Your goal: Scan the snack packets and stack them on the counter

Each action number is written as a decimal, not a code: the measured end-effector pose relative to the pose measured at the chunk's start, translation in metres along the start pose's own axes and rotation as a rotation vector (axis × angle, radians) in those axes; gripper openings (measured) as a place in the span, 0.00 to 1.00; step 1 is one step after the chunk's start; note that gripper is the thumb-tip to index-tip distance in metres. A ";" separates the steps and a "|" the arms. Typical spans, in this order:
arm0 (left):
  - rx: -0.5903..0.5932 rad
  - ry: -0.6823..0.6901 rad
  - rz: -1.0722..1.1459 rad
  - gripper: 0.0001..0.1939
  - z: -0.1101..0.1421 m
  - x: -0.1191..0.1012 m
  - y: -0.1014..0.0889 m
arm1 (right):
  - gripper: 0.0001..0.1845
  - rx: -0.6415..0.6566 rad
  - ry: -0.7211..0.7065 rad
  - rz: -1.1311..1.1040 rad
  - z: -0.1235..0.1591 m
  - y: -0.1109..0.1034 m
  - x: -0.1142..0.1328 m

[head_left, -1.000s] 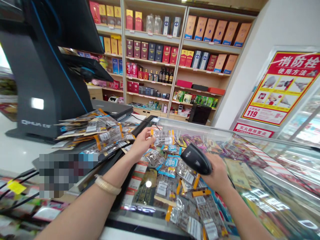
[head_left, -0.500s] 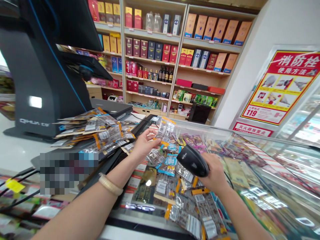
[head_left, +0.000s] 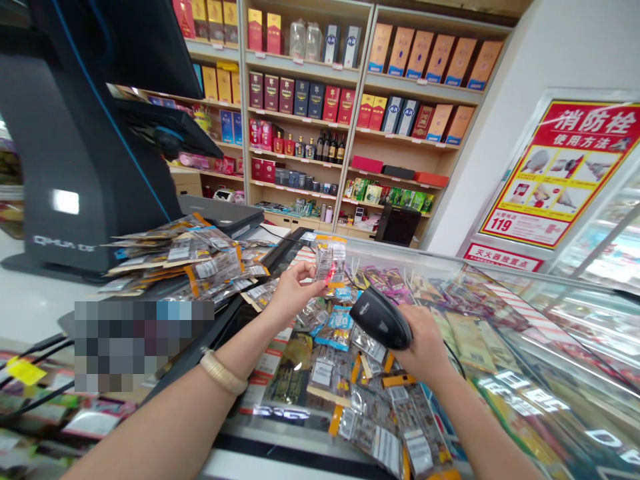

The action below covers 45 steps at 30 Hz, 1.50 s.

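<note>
My left hand pinches the lower left edge of a small snack packet, clear with orange ends, and holds it upright above the glass counter. A red scanner light falls on the packet's lower part. In my right hand is a black barcode scanner, its head pointed toward that packet, a short gap apart from it. Below both hands lie several similar loose packets with barcode labels, and a blue packet among them.
A heap of packets lies left, beside the dark checkout terminal. Under the counter glass are more snack packs. Shelves of boxes and bottles stand behind, and a red and yellow poster hangs right.
The packet in my left hand now stands more upright, and a red light has appeared on it. The scanner in my right hand has shifted slightly left and up.
</note>
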State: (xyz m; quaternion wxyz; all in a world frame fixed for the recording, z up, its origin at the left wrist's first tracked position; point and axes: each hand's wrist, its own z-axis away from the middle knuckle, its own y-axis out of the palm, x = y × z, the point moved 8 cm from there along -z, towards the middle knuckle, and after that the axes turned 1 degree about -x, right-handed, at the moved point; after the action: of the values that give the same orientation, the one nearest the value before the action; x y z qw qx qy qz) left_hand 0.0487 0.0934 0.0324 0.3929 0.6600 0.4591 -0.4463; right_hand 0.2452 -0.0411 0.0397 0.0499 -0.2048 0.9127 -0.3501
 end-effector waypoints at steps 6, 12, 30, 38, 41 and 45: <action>-0.387 0.173 -0.421 0.10 -0.014 -0.026 -0.062 | 0.07 -0.053 0.009 0.008 0.000 -0.004 -0.003; -0.513 -0.012 -1.145 0.20 -0.015 -0.034 -0.105 | 0.08 -0.092 -0.023 0.000 0.001 -0.006 -0.004; 0.267 -0.047 -1.490 0.35 -0.006 0.025 -0.029 | 0.09 -0.094 -0.021 0.022 0.002 -0.006 -0.006; 0.109 -0.011 -0.982 0.18 -0.017 0.015 -0.034 | 0.08 -0.100 -0.032 0.012 -0.001 -0.009 -0.003; 0.002 0.089 -0.705 0.15 -0.019 0.002 -0.036 | 0.08 -0.096 -0.022 0.010 -0.001 -0.009 -0.003; -0.069 0.164 -0.404 0.16 -0.015 -0.011 -0.033 | 0.08 -0.077 -0.012 0.000 0.000 -0.007 -0.004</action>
State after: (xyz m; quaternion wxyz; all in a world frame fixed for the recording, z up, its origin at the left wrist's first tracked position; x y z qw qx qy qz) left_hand 0.0186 0.1140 0.0434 0.2793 0.5750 0.6273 -0.4447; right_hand 0.2509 -0.0439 0.0443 0.0475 -0.2087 0.9252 -0.3133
